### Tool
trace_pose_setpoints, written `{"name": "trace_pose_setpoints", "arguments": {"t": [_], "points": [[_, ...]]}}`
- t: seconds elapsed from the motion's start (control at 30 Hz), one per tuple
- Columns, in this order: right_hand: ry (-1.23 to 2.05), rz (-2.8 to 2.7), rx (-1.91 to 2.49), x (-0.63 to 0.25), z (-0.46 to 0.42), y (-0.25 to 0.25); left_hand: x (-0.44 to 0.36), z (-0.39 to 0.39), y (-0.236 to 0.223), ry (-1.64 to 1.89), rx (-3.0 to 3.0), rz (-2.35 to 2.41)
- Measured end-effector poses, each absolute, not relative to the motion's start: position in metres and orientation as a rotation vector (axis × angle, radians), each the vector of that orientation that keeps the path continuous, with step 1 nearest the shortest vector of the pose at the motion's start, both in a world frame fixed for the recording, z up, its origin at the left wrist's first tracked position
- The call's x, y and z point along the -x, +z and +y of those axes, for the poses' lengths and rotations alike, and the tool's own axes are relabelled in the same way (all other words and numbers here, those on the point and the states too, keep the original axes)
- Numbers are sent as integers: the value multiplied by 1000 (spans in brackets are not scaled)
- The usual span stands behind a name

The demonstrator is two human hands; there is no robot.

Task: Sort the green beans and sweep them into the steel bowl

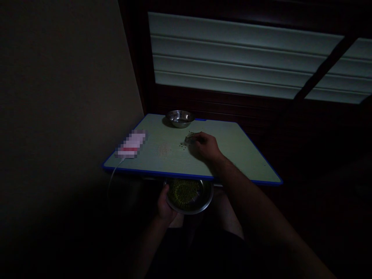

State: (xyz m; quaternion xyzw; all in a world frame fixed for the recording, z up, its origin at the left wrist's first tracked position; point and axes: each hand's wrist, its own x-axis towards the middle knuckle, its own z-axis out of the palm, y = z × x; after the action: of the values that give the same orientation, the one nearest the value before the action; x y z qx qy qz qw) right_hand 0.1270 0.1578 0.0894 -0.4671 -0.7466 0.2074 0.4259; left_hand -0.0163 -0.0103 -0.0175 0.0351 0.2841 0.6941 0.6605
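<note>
Below the table's front edge, my left hand grips the left rim of a metal bowl, thumb over the edge. Small green beans that look like mung beans lie in this bowl. Over the tabletop, my right hand reaches down with fingers curled together at a scattered patch of small dark beans. A greyish, see-through patch shows by its fingertips; whether the hand holds it or only beans I cannot make out.
A second metal bowl stands at the back of the pale green, blue-edged table. On the left lies a blurred-out pinkish item with a white cable. Pale specks dot the tabletop. A wall rises at left; the room is dim.
</note>
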Motion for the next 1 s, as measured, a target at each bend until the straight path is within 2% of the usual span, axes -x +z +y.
{"name": "trace_pose_setpoints", "arguments": {"t": [0.6, 1.0], "points": [[413, -1988, 1107, -131, 157, 82, 14, -9, -19, 1570, -68, 628], [490, -1987, 1071, -131, 155, 81, 13, -10, -16, 1565, -72, 671]]}}
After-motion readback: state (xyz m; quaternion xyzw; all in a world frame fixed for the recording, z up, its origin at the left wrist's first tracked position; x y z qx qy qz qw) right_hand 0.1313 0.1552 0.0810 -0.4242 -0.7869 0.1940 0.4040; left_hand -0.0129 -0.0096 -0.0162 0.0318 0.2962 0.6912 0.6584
